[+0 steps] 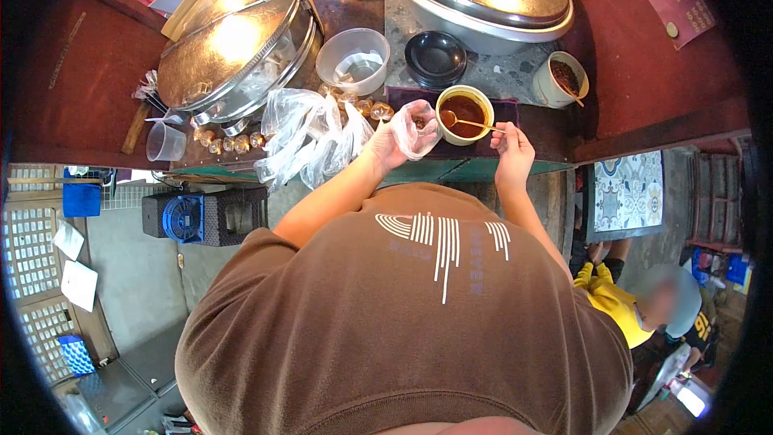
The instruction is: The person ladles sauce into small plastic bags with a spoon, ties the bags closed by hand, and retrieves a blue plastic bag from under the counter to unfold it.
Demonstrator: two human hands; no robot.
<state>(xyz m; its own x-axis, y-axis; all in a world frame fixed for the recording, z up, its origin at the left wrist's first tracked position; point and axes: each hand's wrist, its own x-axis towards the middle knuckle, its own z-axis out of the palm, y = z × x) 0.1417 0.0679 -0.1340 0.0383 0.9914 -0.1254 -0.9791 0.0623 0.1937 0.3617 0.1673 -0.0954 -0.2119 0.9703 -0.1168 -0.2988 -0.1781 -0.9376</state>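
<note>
Spoon (473, 123) points to frame left, long axis almost horizontal; it lies left of the right hand's grip (514, 150), which pinches its end.

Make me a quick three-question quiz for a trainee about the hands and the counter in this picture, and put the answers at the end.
1. Short answer: What is the left hand holding?
2. True or false: The right hand grips the gold-coloured spoon by its bowl end.
3. Fill in the blank: In the picture, a stack of black ____ sits between the tub of brown sauce and the large lidded pot.

Key
1. A clear plastic bag.
2. False: it grips the handle, and the bowl end is at the sauce.
3. Dishes.
</note>
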